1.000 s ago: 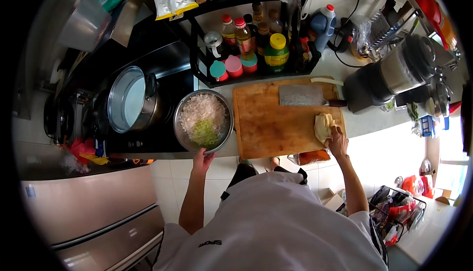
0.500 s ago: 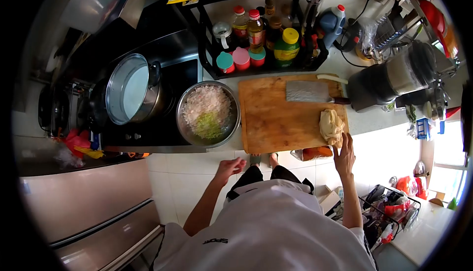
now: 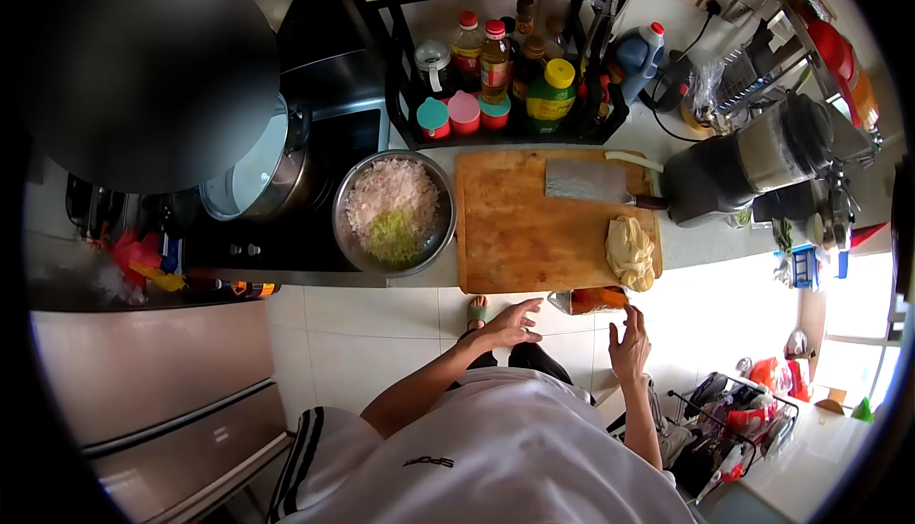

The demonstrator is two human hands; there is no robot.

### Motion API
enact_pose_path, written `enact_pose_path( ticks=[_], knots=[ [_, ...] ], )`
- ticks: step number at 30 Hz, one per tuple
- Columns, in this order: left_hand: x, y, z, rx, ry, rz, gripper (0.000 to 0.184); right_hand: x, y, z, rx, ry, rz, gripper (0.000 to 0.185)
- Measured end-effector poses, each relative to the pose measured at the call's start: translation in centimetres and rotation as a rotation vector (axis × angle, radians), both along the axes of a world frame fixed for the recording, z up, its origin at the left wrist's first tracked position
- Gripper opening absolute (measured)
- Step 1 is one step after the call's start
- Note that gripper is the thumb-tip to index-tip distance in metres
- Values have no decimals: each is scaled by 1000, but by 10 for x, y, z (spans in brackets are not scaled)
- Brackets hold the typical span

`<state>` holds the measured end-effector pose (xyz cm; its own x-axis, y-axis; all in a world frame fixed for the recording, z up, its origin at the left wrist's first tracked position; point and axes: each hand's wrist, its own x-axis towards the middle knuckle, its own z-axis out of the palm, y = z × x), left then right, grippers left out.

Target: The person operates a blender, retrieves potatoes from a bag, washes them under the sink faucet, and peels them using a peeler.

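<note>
My left hand [image 3: 510, 325] is empty with its fingers apart, in front of my body below the cutting board [image 3: 519, 247]. To its right my right hand [image 3: 630, 343] is also open and empty, just below the board's front edge. A pale, crumpled lump [image 3: 631, 253] rests on the board's right front part. Behind it lie a cleaver [image 3: 583, 180] and a pale stalk [image 3: 634, 160]. Left of the board stands a metal bowl [image 3: 449, 228] with pinkish minced food [image 3: 393, 195] and chopped green pieces [image 3: 393, 238].
A pot [image 3: 286, 181] stands on the stove [image 3: 329, 238], partly hidden by a dark blurred round shape [image 3: 152, 71]. Behind the board is a black rack [image 3: 572, 135] with bottles and jars. A blender [image 3: 710, 176] stands at the right. Below the board's edge is an orange package [image 3: 596, 300].
My left hand has left the bowl's rim and moved right. My right hand has let go of the pale lump and drawn back. The dark blurred shape has appeared at upper left.
</note>
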<state>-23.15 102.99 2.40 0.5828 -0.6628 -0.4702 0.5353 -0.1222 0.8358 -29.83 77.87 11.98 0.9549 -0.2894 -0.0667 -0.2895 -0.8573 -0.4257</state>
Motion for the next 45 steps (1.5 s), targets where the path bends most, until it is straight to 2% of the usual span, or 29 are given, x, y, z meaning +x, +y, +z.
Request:
enact_pose_path(
  ticks=[2,3,4,6,8,10,13,17,20,24,31,35,39,42,45],
  knots=[
    [-13,8,-22,73,-192,-49,62,0,-9,-12,41,40,43,45],
    [-12,16,-3,114,-285,-81,60,2,-10,-17,33,51,83,46],
    [-19,23,18,297,-234,-47,54,3,-12,-21,25,12,152,44],
    [-47,48,-22,361,-311,59,51,12,-14,-17,13,-37,258,42],
    [-60,61,-6,481,-471,2,48,15,-17,-9,50,-53,293,40],
    [-78,71,-17,583,-582,-26,47,11,-24,-4,93,-55,293,39],
    [-80,65,-3,722,-619,-272,47,-10,-40,-7,70,34,241,38],
    [-57,37,-2,631,-711,-504,49,-52,-55,-19,36,282,149,37],
    [-32,8,2,581,-798,-680,47,-87,-58,-18,43,252,13,26],
    [-4,-39,22,598,-858,-838,46,-126,-76,-12,72,396,-157,34],
    [1,-145,14,484,-945,-1016,45,-192,-156,-26,101,386,-433,31],
    [-16,-240,10,486,-985,-1178,45,-228,-223,-42,118,295,-525,30],
    [-38,-344,1,420,-1001,-1321,45,-279,-302,-36,108,300,-582,25],
    [-56,-435,20,361,-1072,-1284,43,-317,-366,-32,96,256,-670,18],
    [-68,-513,34,288,-1094,-1277,42,-348,-424,-34,63,348,-699,27]
  ],
)
